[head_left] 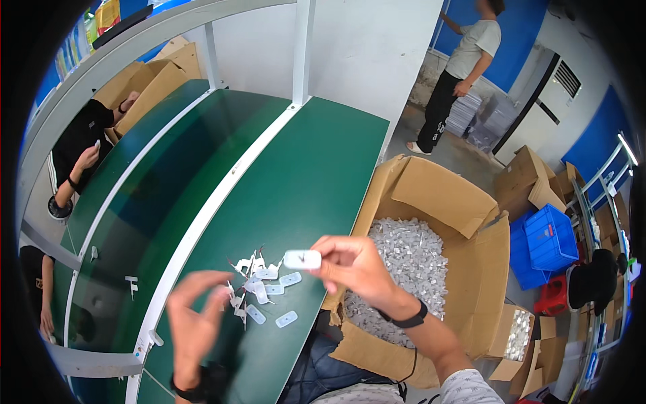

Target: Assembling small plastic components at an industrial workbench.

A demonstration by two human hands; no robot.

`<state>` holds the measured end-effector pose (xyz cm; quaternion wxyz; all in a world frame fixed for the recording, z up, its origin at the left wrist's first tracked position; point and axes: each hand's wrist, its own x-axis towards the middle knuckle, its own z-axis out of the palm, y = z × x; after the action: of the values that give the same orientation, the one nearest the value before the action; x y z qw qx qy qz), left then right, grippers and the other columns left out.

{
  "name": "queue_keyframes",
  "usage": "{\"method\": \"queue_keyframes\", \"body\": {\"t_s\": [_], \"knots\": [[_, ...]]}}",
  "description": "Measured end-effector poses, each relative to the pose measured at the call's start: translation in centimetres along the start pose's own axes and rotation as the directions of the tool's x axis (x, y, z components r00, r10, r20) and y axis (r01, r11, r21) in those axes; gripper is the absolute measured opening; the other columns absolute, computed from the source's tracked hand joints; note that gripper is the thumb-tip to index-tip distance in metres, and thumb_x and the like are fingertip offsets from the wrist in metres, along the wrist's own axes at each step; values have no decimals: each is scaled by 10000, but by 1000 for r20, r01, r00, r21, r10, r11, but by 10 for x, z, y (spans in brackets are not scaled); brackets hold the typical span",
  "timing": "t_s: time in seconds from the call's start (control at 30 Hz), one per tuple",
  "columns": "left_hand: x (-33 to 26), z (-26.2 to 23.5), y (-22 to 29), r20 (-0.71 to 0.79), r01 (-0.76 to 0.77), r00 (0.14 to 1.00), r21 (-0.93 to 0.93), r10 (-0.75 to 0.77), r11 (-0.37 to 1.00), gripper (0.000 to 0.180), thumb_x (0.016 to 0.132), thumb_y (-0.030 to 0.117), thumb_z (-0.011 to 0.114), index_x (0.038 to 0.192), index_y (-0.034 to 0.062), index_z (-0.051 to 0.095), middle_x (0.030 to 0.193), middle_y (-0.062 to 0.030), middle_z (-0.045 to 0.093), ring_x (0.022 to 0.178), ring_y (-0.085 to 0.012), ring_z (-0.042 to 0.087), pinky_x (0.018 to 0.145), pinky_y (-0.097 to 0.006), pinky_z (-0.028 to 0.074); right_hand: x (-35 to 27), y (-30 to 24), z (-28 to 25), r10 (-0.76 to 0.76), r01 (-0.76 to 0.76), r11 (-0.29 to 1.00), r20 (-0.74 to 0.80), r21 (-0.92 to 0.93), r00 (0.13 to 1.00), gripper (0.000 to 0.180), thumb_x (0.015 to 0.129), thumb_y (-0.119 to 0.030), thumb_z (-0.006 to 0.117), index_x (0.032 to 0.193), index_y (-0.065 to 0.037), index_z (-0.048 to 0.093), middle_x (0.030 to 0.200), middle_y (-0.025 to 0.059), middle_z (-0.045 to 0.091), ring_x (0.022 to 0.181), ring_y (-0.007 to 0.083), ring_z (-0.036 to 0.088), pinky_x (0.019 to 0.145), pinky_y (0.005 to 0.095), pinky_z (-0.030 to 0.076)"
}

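Note:
My right hand (pixel 358 271) pinches a small white rounded-rectangle plastic piece (pixel 302 259) by its right end, above the green table. A dark mark shows near the middle of the piece. To the left, my left hand (pixel 195 320) is raised over the table with thumb and fingers curved apart, and nothing shows between them. Between and below the hands lie several similar pale oblong pieces (pixel 286 319). Beside them is a loose heap of white plastic parts with thin dark wires (pixel 256 286), partly behind my left fingers.
A large open cardboard box (pixel 474 296) full of small pale parts (pixel 407 262) stands right of the green table (pixel 330 155). A white rail (pixel 222 182) runs along the table's left. Co-workers sit across at left; a person (pixel 464 67) stands at back right. Blue crates (pixel 548 236) stand far right.

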<state>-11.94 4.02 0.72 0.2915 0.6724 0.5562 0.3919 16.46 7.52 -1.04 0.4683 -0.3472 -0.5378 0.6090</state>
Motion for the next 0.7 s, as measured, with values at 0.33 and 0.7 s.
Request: {"method": "queue_keyframes", "body": {"t_s": [0.33,0.7], "knots": [[-19,63,49,29,-113,988,-547,154,829,242,827,0,792,1067,25,779,1121,-135,719,1061,-234,669,934,-358,516,-36,-4,25,51,-71,966,84,250,995,253,900,-120,799,1051,22,655,856,54,678,602,52,583,515,185,433],[-31,60,48,-170,-270,959,-312,226,911,70,875,32,738,926,-9,710,1027,-157,709,955,-247,669,849,-362,519,-44,-22,20,-207,240,942,157,-233,966,539,738,-67,904,1206,-13,644,1075,86,704,636,74,648,658,228,518]]}}
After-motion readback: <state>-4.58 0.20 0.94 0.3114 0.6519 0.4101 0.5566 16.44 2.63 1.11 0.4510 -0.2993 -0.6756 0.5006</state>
